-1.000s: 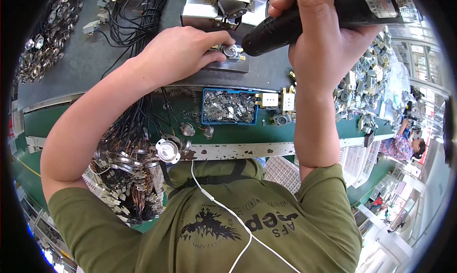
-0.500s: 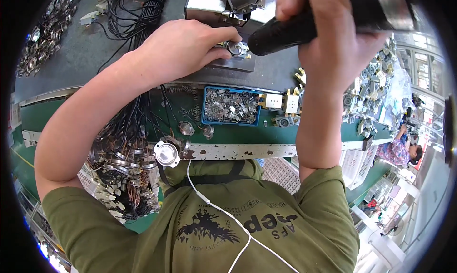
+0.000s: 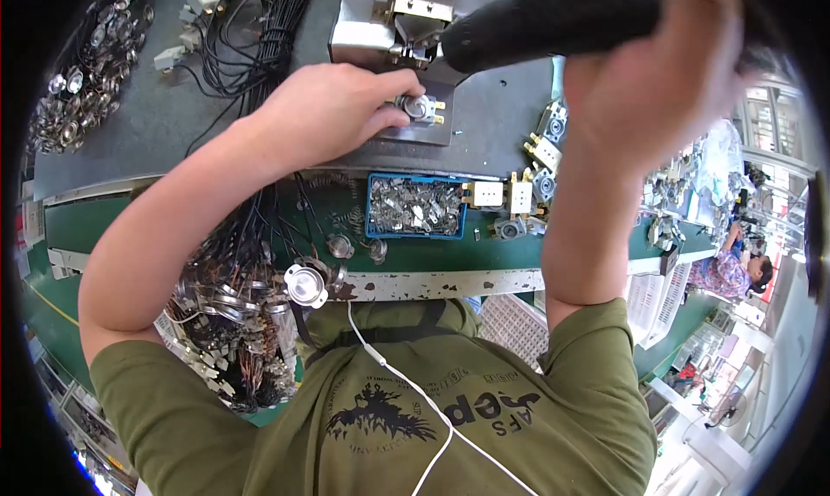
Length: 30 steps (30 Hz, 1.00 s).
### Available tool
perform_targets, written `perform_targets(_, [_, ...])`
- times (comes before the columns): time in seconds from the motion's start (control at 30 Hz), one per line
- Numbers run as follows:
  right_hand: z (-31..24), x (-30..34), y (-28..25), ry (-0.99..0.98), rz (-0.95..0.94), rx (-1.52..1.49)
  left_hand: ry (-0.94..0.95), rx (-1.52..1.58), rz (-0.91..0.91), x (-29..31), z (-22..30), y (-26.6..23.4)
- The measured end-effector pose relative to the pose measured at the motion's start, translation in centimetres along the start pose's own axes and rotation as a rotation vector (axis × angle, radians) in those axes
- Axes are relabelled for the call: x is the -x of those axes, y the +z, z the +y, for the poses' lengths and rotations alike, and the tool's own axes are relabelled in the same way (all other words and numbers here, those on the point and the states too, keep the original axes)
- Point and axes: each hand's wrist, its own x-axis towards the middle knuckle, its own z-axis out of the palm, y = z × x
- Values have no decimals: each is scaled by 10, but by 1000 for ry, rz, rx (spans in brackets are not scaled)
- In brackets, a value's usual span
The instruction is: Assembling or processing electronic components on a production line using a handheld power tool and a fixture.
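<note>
My left hand pinches a small round metal part with brass tabs between thumb and fingers. The part rests on the steel plate in front of a metal fixture. My right hand, blurred by motion, is raised at the upper right and wraps round a thick black rod-like handle. The handle's rounded end lies over the fixture's right side as seen here. Some of the right fingers are cut off by the upper edge.
A blue tray of small metal clips sits near the bench edge, with white blocks with brass tabs to its right. Black cables lie at left, beside piled round metal parts. A co-worker sits far right.
My right hand and the black handle have moved up, the hand also rightward. My left hand still holds the round part on the plate. The whole view has shifted slightly.
</note>
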Motion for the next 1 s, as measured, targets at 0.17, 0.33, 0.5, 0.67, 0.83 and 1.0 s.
perform_targets(0.17, [14,-8,7,68,37,-327,-37,3,-36,-2,5,-4])
perform_targets(0.33, [34,-11,18,47,30,-720,-44,-6,-92,-5,4,-6])
perform_targets(0.5, [20,-5,14,110,92,-28,-59,-5,-95,-2,2,-7])
perform_targets(0.67, [53,-12,20,2,-35,-964,-87,11,-135,-6,6,-9])
perform_targets(0.83, [47,-17,25,-225,-70,-751,-67,-7,-119,-6,4,-7])
perform_targets(1.0, [32,-12,42,-57,75,-689,-35,0,-74,-4,2,-3])
